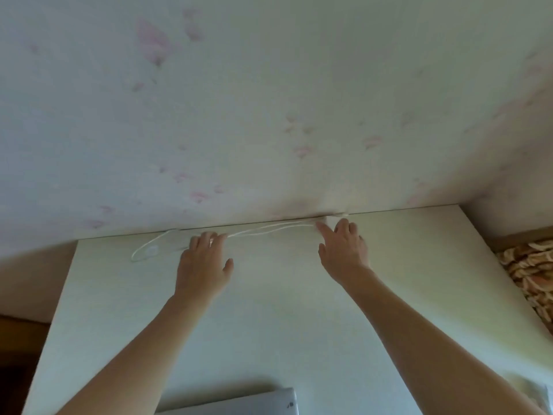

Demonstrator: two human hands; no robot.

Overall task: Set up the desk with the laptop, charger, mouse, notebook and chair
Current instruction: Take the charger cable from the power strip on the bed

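Both arms reach forward over the pale desk (269,310) toward its far edge. The left hand (203,265) lies palm down with its fingers curled over the white charger cable (263,229); whether they pinch the cable or only rest on it cannot be told. The right hand (344,250) is spread and loose, its forefinger stretched out to the cable's other end near the wall (269,100); contact there is blurred.

Between the two hands the cable runs in a low double line along the back edge of the desk. Beyond the left hand, on its outer side, it bends into a loop around a small white piece, too faint to make out.

Near the wrists, at the lower edge of the view, the closed silver laptop (254,404) lies flat, mostly cut off. Past the right arm, off the desk, patterned fabric (532,274) shows partly. No containers are in sight.
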